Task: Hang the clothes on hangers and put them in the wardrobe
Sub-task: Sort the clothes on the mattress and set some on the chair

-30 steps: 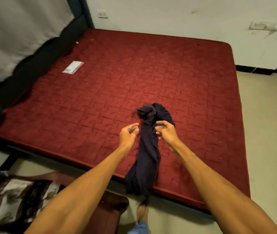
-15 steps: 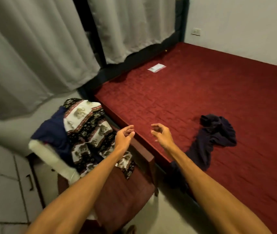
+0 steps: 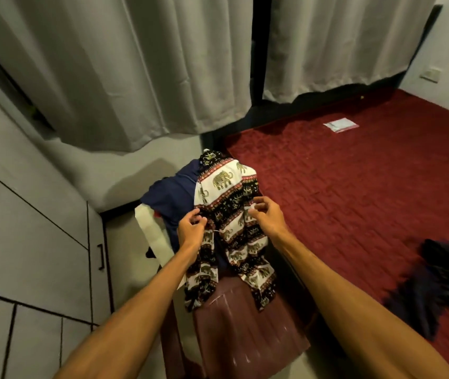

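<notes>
An elephant-print garment (image 3: 224, 181) in black, white and red lies draped over a pile on a dark red chair (image 3: 239, 337). My left hand (image 3: 192, 228) pinches its left edge with curled fingers. My right hand (image 3: 268, 217) curls its fingers onto the fabric's right side. Under the print garment lies a navy garment (image 3: 171, 198). A dark garment (image 3: 442, 280) lies crumpled on the red mattress (image 3: 354, 187) at the right. No hanger is in view.
A grey cabinet front with a black handle (image 3: 100, 257) stands at the left. A white chair part (image 3: 149, 228) sticks out beside the pile. Grey curtains (image 3: 136, 77) hang behind. A small white packet (image 3: 341, 124) lies on the mattress.
My view has swung left from the bed to the chair. Both hands left the dark garment on the mattress, moved over the pile and took hold of the elephant-print garment.
</notes>
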